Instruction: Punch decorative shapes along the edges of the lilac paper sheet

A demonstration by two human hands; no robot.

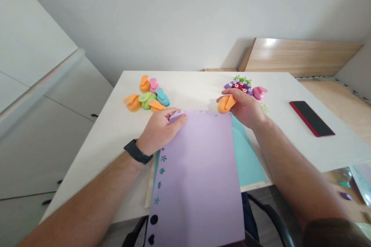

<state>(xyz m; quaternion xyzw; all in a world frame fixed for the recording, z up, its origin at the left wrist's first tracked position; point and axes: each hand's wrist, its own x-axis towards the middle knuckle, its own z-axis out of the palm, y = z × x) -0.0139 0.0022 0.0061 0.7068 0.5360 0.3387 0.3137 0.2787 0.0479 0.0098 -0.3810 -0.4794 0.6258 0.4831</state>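
A lilac paper sheet [197, 170] lies on the white table [110, 131], with shapes punched down its left edge. My left hand [160, 129], wearing a black wristband, is closed over the sheet's top left corner and pinches it. My right hand [246, 108] is closed on an orange craft punch [225, 103] at the sheet's top right corner. A teal sheet [247, 158] lies under the lilac one.
A pile of orange, green, pink and teal punches [147, 96] sits at the back left. Small purple, green and pink punches [245, 85] lie behind my right hand. A red-edged phone [311, 117] rests at the right. A wooden board [298, 56] leans against the wall.
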